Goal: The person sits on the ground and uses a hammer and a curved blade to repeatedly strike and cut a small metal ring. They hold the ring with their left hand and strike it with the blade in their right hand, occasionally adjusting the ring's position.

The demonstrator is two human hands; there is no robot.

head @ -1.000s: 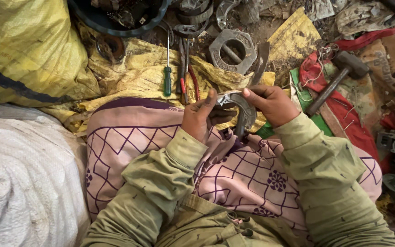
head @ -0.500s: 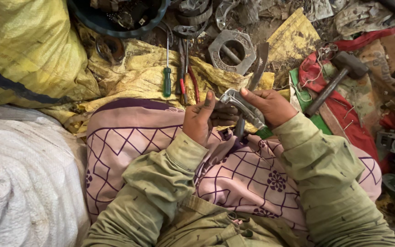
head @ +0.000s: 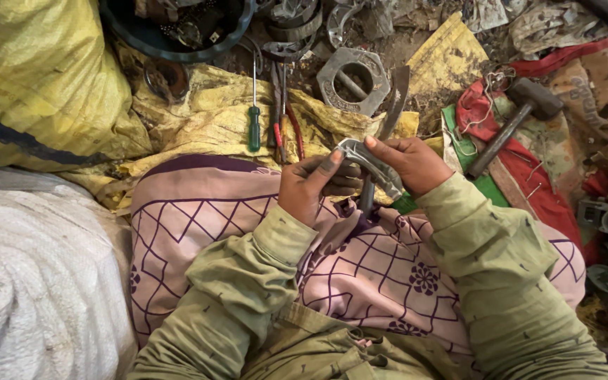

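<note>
Both hands held bent metal piece (head: 369,163) over pink cloth (head: 198,232) on lap. Left hand (head: 314,186) closed on its near end, thumb on top. Right hand (head: 408,163) pinched its far end, fingers shut tight. Green screwdriver (head: 253,127) and pliers (head: 281,119) lay on yellow sack beyond. Hammer (head: 511,116) lay to right on red cloth.

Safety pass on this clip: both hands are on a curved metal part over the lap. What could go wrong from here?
1. The curved metal part is pinched between bare left hand and right hand; a slip could likely nick fingers.
2. If dropped, it could land on the pink patterned cloth over the lap, or roll into the clutter.
3. The screwdriver, pliers and hammer lie loose nearby and could snag a sleeve.
</note>
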